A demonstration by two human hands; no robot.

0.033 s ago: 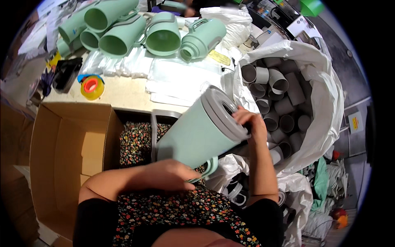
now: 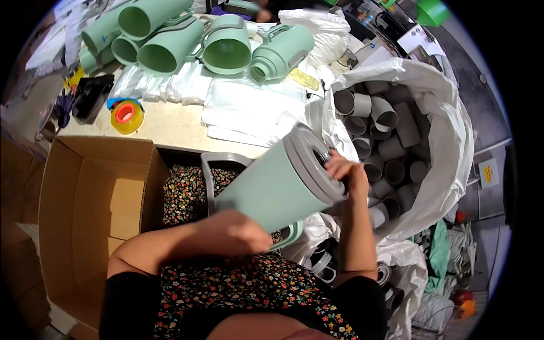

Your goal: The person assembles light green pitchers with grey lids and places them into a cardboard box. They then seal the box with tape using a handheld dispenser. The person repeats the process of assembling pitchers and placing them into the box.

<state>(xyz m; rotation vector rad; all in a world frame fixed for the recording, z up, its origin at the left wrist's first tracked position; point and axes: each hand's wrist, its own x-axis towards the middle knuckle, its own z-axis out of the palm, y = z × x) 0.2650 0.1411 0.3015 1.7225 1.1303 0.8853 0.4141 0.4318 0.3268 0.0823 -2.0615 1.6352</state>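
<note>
A large mint-green thermos jug (image 2: 266,178) lies tilted in front of me, its grey top (image 2: 315,164) facing up and right. My left hand (image 2: 241,233) is closed beside the jug's green handle (image 2: 292,235); motion blurs its fingers, but it seems to grip there. Curled over the rim of the round opening in the grey top are the fingers of my right hand (image 2: 347,173). A squared grey loop (image 2: 208,175) sticks out on the jug's far left side; where it joins is hidden.
Several green jugs (image 2: 226,48) lie at the table's back, behind white plastic bags (image 2: 241,110). A yellow tape roll (image 2: 126,116) stands left, above an open cardboard box (image 2: 96,204). At right, a white sack (image 2: 447,141) holds grey cups; another sack (image 2: 405,266) with lid-like parts sits below.
The jug has shifted slightly to the right, my right hand with it. My left hand has moved a little and is more blurred.
</note>
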